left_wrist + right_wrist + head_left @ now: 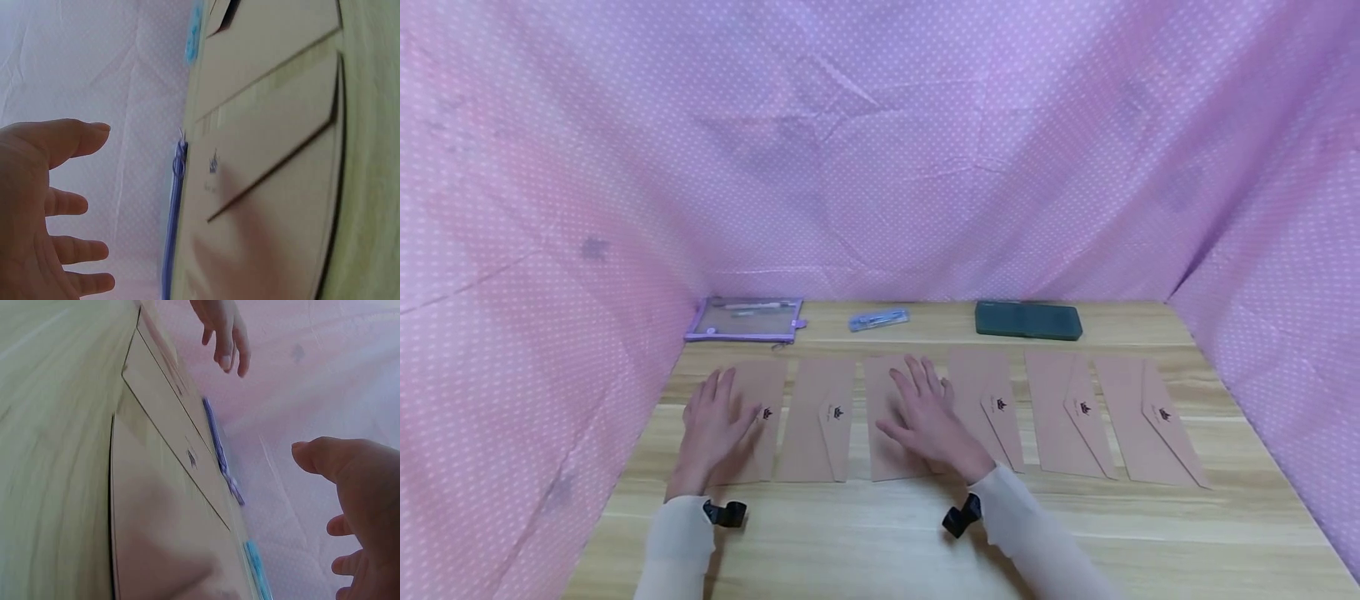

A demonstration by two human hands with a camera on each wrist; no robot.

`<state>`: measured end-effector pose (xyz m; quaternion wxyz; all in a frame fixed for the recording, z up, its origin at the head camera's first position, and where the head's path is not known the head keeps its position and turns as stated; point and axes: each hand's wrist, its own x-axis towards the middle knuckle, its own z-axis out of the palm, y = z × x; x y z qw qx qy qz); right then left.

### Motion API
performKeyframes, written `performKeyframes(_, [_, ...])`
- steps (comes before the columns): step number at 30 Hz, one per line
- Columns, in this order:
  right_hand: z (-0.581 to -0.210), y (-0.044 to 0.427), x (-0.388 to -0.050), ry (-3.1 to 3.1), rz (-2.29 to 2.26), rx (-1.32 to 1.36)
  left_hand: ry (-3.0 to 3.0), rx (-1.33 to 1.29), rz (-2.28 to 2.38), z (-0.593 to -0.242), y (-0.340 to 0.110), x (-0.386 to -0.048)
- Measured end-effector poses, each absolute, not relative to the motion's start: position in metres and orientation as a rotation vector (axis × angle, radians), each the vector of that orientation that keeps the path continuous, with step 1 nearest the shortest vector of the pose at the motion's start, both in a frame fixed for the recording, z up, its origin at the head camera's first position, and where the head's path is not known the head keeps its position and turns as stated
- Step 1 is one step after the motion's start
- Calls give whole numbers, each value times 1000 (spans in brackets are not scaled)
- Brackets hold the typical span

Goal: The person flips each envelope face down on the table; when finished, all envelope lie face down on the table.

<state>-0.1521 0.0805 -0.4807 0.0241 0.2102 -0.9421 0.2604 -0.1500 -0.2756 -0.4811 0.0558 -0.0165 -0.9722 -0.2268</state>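
Brown paper envelopes with pointed flaps and small dark crown prints lie in a row across the table. My left hand (709, 425) is over the leftmost envelope (767, 379), fingers spread. In the left wrist view its shadow falls on that envelope (269, 206), with a gap between hand and paper. Just right of it lies the second envelope (805, 425). Over the third envelope (882, 462) hovers my right hand (928, 421), also spread, partly hiding its print. Its fingers reach toward the fourth envelope (977, 371). Neither hand holds anything.
Along the back edge are a purple-edged mesh zip pouch (745, 321) with pens inside, a small blue clear packet (878, 319) and a dark green case (1028, 321). Two more envelopes (1060, 417) lie at the right. Pink dotted cloth (880, 167) surrounds the wooden table (850, 542).
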Motion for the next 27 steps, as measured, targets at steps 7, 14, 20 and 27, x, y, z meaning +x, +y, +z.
performKeyframes(7, [-481, 52, -154, -2947, 768, 757, -2951, -13, -721, -488, -286, -145])
performKeyframes(14, [-486, 26, -157, -3012, 775, 787, -3009, 47, -752, -495, -294, -142])
performKeyframes(20, [-492, 5, -157, -3054, 726, 821, -3088, 116, -767, -495, -301, -140])
performKeyframes(27, [-500, -20, -156, -3092, 675, 877, -3186, 228, -825, -494, -304, -136])
